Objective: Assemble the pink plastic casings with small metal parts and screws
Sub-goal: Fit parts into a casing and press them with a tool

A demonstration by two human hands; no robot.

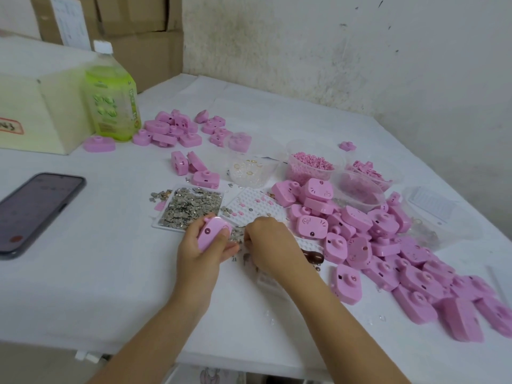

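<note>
— How many casings are being held?
— One. The left hand (205, 252) has fingers and thumb wrapped round a single pink casing (212, 234). It is held just over the surface (110, 273), at the near edge of the tray (159, 225) of small metal parts (191, 207).
— Which way does it lie?
— Its long axis runs away from the person, leaning a little to the right, with the far end raised. A narrow side with one small dark hole faces the camera.
— And the right hand (270, 242)?
— It is just beside the casing, fingers curled down among loose metal bits. I cannot tell whether it pinches anything.
— The other casings?
— A big heap (388, 245) lies to the right, dozens of them, too tangled to count exactly. A smaller pile (177, 128) sits far back, well over ten. Three loose casings (194, 167) sit between that pile and the tray. One lone casing (99, 144) lies by the green bottle (112, 103).
— Anything else?
— One phone (38, 212) on the left and one white pegged board (249, 203) beside the tray. There are also several clear tubs, and one tub (310, 148) holds pink pellets.
</note>
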